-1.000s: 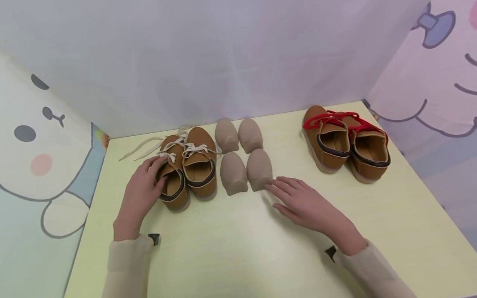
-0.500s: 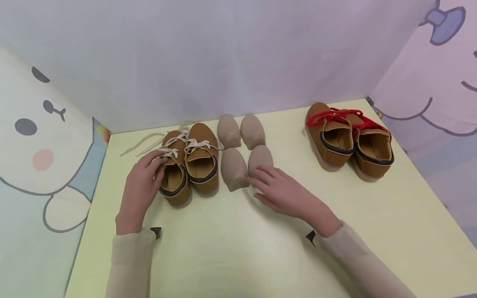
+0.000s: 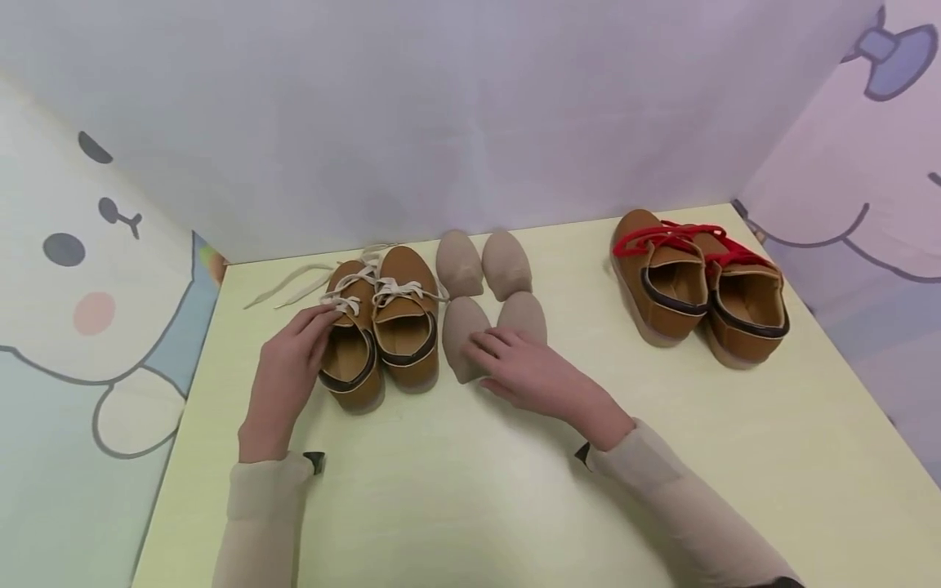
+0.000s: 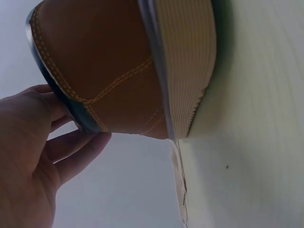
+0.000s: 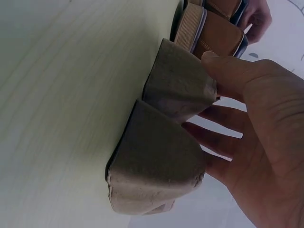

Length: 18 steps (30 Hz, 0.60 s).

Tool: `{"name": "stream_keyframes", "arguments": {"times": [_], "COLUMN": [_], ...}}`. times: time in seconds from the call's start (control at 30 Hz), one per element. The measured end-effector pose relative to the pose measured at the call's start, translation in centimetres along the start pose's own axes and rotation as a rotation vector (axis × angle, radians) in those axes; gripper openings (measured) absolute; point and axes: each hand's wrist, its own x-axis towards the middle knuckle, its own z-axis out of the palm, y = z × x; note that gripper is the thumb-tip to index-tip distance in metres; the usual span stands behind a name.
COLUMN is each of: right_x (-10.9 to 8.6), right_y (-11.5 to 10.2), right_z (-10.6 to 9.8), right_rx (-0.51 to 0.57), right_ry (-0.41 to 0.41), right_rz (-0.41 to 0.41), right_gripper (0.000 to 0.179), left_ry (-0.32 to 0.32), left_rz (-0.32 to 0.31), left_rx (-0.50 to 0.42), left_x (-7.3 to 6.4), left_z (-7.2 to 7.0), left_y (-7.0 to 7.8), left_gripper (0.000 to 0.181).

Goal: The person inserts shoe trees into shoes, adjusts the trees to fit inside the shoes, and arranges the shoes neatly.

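Note:
On the left of the head view, my left hand (image 3: 285,377) holds the brown shoe (image 3: 363,397) with white laces near its tongue. In the left wrist view the fingers (image 4: 78,152) meet its collar; the inside contact is hidden. Its matching shoe (image 3: 421,377) stands close on the right. My right hand (image 3: 531,377) is over two near beige moulded shoe inserts, its fingers relaxed. Beneath the fingertips is the left insert (image 3: 461,323); the right insert (image 3: 526,314) is partly covered. In the right wrist view, the thumb (image 5: 223,66) lies by the left insert's upper edge.
Two more beige inserts (image 3: 459,263) stand behind the near pair. Another pair of brown shoes (image 3: 672,322) with red laces sits at the right rear. Loose white laces (image 3: 294,286) trail on the pale table (image 3: 441,490). A fabric wall rises behind.
My right hand has moved left, from beside the near right insert to over the left one. The left hand stays at the white-laced shoe, its fingers drawing closer together. The view shifts slightly.

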Motion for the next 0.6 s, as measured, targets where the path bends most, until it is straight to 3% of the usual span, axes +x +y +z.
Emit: {"name": "stream_keyframes", "arguments": {"times": [0.37,0.5,0.6], "right_x": [1.3,1.5,1.4], "right_y": [-0.4,-0.5,-0.5], "right_z": [1.0,1.3,1.3], "right_rx": [0.005,-0.008,-0.011], "right_ry": [0.018,0.004,-0.012], "right_rz": [0.028,0.023,0.022], "right_gripper": [0.059,0.046,0.048], "left_ry": [0.005,0.004,-0.001], "left_rz": [-0.003,-0.011,-0.017], "left_rx": [-0.019,-0.023,-0.022], "left_x": [0.1,0.1,0.1], "left_z": [-0.1,-0.1,-0.1], "left_y": [0.1,0.0,0.0], "left_gripper": [0.032,0.03,0.03]}}
